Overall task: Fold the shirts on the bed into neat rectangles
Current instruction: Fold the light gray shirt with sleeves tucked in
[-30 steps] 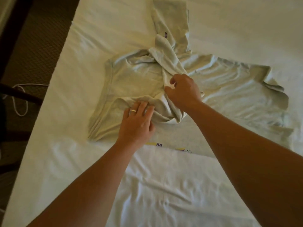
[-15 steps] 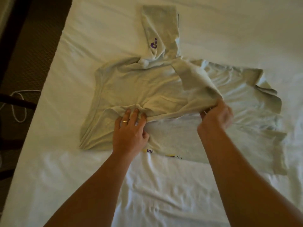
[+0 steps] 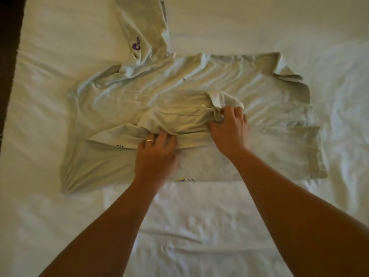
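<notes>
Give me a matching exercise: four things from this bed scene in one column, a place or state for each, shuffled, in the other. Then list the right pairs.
Things:
1. left hand
2. right hand
3. purple logo
4. ring

Places or states:
A. on the sleeve that points away from the person
B. grips bunched fabric of the shirt near its middle
C. on a finger of the left hand
D. fingers on the folded band of the shirt, nearer its dotted end

Pairs: 1-D, 2-B, 3-A, 4-C
</notes>
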A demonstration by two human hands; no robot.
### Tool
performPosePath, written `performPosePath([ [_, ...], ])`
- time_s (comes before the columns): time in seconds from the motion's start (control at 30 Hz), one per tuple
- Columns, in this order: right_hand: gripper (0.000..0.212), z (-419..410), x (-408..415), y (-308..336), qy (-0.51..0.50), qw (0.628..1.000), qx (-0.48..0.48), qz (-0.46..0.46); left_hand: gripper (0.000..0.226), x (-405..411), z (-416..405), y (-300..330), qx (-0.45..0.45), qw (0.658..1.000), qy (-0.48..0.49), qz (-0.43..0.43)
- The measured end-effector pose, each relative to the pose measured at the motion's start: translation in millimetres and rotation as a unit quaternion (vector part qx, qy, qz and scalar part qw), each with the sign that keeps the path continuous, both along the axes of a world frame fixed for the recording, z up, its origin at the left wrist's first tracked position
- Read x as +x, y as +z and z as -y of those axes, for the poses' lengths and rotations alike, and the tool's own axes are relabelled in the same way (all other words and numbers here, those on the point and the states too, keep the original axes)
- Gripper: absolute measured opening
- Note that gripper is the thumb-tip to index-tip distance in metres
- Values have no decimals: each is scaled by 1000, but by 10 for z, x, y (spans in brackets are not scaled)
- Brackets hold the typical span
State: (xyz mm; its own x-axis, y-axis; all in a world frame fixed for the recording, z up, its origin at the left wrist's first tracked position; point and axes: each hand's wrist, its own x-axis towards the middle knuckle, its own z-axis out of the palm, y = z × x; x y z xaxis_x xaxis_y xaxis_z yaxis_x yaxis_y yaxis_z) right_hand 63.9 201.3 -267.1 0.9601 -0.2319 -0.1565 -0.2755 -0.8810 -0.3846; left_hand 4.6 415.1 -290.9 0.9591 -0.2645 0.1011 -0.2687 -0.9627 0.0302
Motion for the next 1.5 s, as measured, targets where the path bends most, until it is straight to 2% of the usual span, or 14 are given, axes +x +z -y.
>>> performPosePath([
  [0.1,19,83,172,-10,-52,996,67,5,23,11,136,-11,-22,996,55,-64],
  [0.17,13,176,219,37,-178,955,238,28,23,37,203,20,-23,992,77,-92],
  [0.23,21,348,199,169,-341,842,412,79,32,64,251,63,-18,990,84,-116],
  [0.3,18,646,71,286,-483,728,474,106,37,72,287,85,-5,989,82,-126],
  [0.37,9,919,-120,312,-562,674,473,79,35,83,280,68,14,992,74,-103],
  [0.53,10,1198,-241,279,-527,728,439,-15,19,170,186,37,82,996,-17,15],
  [0.63,8,1265,-150,372,-495,733,466,-5,22,101,100,54,53,997,-36,53],
  [0.8,31,1408,-431,419,-516,757,401,22,30,-196,19,102,-48,997,-43,32],
  [0.97,9,1536,-560,398,-568,743,351,45,37,-313,33,22,-18,1000,-17,-16],
  [1.0,18,1533,-564,381,-567,742,355,37,38,-307,56,16,-6,1000,-22,-7],
  [1.1,40,1471,-583,323,-506,810,292,-52,43,-267,131,5,20,998,-55,0],
  [1.3,30,1485,-453,293,-325,920,161,-150,45,-166,158,-22,21,995,-63,-73],
  [1.4,21,1511,-445,360,-292,919,231,-129,43,-114,152,29,-36,994,-65,-74],
  [1.5,12,1605,-420,472,-358,879,314,-16,40,-141,137,114,-86,994,-65,-25],
])
